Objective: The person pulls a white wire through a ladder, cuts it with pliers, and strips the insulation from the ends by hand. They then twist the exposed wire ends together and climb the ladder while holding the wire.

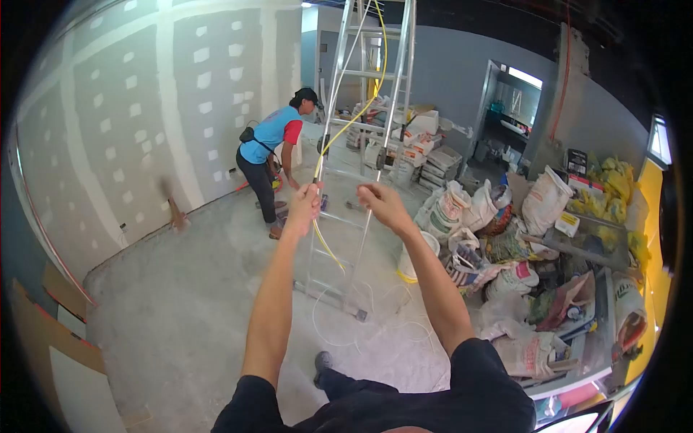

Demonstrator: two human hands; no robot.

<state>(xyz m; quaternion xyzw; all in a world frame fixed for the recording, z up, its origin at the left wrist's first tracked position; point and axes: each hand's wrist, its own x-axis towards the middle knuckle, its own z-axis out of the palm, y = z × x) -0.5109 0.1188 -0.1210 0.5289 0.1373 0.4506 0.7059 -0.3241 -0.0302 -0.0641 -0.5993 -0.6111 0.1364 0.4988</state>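
Hanging by the ladder [394, 105], yellow cord [358, 115] is held in the left hand [304, 205]; the right hand's [384, 203] grip cannot be told.

Building site: patched wallboard [180, 108], apparently plaster sacks [546, 203]

The ladder [382, 157] stands before me at 12 o'clock, the cable [385, 47] in front of it. A person [271, 137] is at my 11, the wall [173, 108] behind at 10 to 11. Bucket [419, 258] at 1, doorway [507, 108] beyond; sacks [449, 209] at 2, boards [83, 393] at 9.
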